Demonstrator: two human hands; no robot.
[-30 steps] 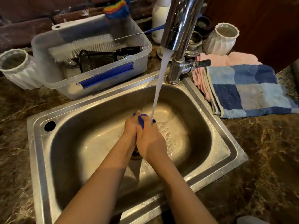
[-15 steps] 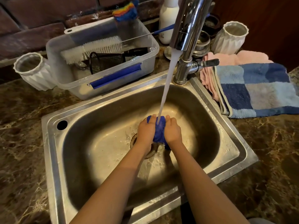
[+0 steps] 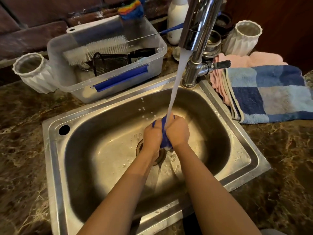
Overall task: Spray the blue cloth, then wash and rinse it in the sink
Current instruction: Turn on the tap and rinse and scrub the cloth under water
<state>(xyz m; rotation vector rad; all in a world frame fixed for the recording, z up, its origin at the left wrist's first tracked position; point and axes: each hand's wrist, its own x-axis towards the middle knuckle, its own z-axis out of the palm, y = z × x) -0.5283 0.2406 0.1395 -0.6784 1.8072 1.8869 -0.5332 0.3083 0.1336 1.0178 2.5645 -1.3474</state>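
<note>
The blue cloth is bunched up between my two fists, over the middle of the steel sink. My left hand grips its left side and my right hand grips its right side, knuckles almost touching. Water streams from the chrome tap onto the top of the cloth between my hands. Most of the cloth is hidden inside my fists; a soapy end hangs below them, above the drain.
A clear plastic tub with brushes and a black mesh cup stands behind the sink. White ribbed vases flank it. Folded blue checked towel over pink cloths lies right of the tap. A white bottle stands at the back.
Earlier my right hand lay over the left, rubbing the cloth. Both fists now sit side by side, pressed closer together around the cloth under the stream.
</note>
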